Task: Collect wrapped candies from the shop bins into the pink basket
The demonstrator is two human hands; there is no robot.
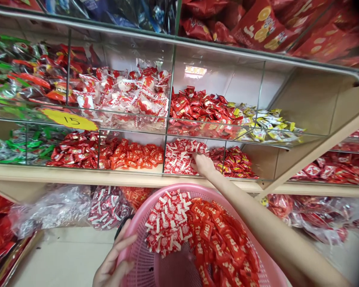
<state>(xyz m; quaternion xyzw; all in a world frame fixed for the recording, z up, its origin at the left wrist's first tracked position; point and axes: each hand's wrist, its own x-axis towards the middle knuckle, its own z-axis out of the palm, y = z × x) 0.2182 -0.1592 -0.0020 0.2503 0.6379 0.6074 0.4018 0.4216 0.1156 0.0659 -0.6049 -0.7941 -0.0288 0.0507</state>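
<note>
Head view: right hand (204,164) down in a shelf compartment of red-and-white candies (179,157); fingertips hidden, cannot tell if they pinch any. Left hand (115,257) at left rim of pink basket (139,233), fingers spread against it, firmness of hold unclear. Candies look light, small, probably hard inside slick wrappers; best pinched mid-body or by twisted ends. Basket contains red-and-white pieces (169,223) left, orange-red candies (219,239) right.

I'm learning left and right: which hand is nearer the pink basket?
Left: the left hand touches the basket; the right hand is beyond it, at the shelf candies.
</note>
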